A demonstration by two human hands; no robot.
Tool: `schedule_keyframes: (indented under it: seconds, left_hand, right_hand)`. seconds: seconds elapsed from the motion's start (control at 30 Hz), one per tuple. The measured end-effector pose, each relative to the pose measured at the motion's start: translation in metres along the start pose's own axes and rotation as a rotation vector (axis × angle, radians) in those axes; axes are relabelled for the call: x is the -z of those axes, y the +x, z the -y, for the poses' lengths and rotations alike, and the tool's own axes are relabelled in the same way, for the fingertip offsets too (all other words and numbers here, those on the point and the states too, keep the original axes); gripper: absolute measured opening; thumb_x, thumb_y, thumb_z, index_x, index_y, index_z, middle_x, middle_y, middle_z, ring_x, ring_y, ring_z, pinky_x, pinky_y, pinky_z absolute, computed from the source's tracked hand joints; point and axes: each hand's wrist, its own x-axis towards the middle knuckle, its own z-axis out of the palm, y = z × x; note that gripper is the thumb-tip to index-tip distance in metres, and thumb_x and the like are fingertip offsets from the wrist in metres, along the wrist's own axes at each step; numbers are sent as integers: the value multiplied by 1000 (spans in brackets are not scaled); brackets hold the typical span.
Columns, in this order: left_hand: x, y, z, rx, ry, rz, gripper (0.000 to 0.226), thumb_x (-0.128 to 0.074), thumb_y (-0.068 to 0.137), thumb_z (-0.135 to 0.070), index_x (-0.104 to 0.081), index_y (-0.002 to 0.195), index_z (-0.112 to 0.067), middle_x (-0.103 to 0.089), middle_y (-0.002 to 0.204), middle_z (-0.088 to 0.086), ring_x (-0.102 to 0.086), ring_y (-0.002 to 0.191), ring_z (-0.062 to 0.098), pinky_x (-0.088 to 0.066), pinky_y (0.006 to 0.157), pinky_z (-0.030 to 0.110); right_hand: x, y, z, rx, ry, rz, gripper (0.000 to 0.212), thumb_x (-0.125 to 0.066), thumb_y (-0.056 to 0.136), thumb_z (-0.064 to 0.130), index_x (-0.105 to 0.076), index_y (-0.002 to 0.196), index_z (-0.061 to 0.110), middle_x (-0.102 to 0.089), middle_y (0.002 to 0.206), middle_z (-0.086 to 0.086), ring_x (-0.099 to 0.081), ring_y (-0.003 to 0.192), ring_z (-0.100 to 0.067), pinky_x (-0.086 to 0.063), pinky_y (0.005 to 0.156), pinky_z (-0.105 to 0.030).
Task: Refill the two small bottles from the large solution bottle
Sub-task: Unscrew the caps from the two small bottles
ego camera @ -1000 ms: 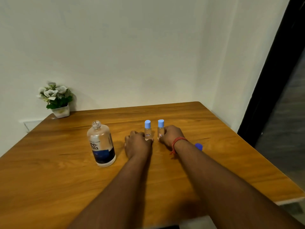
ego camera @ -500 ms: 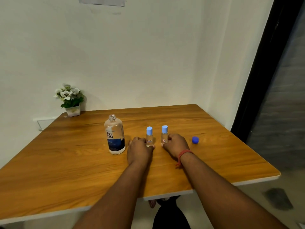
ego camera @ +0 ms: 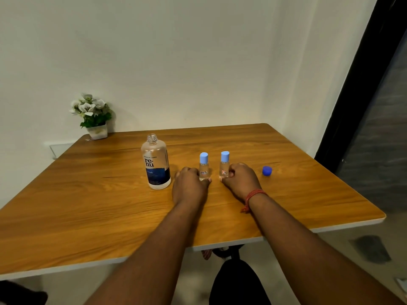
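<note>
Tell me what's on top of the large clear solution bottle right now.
Nothing: the large clear solution bottle stands uncapped, its threaded neck bare. A dark blue cap lies apart on the wooden table. Its liquid level cannot be judged.

I count one large solution bottle (ego camera: 156,164), two small bottles, left (ego camera: 204,166) and right (ego camera: 224,164), one loose blue cap (ego camera: 267,171), one flower pot (ego camera: 93,116), and two hands, left (ego camera: 189,185) and right (ego camera: 240,181).

Table (ego camera: 88,205): orange-brown wood grain, white edge. Large bottle (ego camera: 156,164): clear, dark blue label band, dark lettering. Two small bottles (ego camera: 203,167) (ego camera: 224,165): clear, light blue caps, small red-marked labels. Loose cap (ego camera: 267,171) at 3 o'clock: deep blue. Wrist thread (ego camera: 253,195): red. Flowers (ego camera: 90,107) at 10 o'clock: white, green leaves, white pot.
</note>
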Motion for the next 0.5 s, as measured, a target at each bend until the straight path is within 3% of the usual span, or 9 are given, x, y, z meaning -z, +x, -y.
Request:
schedule_keyframes:
  seconds: [0.17,0.27,0.37,0.5]
  left_hand:
    - [2,0,0,1,-19,30,37,-74,86,-47,-68,111,-20,-64,113,-1,-54,109,20,-49,87,37]
    - [3,0,2,-22,-27,44,43,-74,84,-49,-66,116,-22,-63,114,-2,-53,110,20,-50,89,38]
    - [4,0,4,-40,-26,59,45,-73,86,-49,-66,120,-22,-63,115,-2,-53,111,20,-48,88,36]
    - [4,1,5,-47,-13,56,38,-70,88,-48,-69,117,-22,-63,118,-2,-51,114,21,-46,89,35]
  right_hand:
    - [6,-8,2,-21,115,-34,47,-76,82,25,-62,125,13,-58,118,-4,-59,98,-16,-47,85,-27]
    - [11,-23,8,15,219,-225,39,-69,87,16,-61,125,14,-56,115,0,-54,90,-8,-46,79,-21]
    - [17,-32,24,236,141,-375,22,-61,93,18,-64,115,15,-58,110,2,-55,91,-9,-47,75,-20]
    - [25,-16,55,456,-154,-294,27,-59,96,29,-66,117,14,-61,113,-3,-57,103,-17,-49,81,-29]
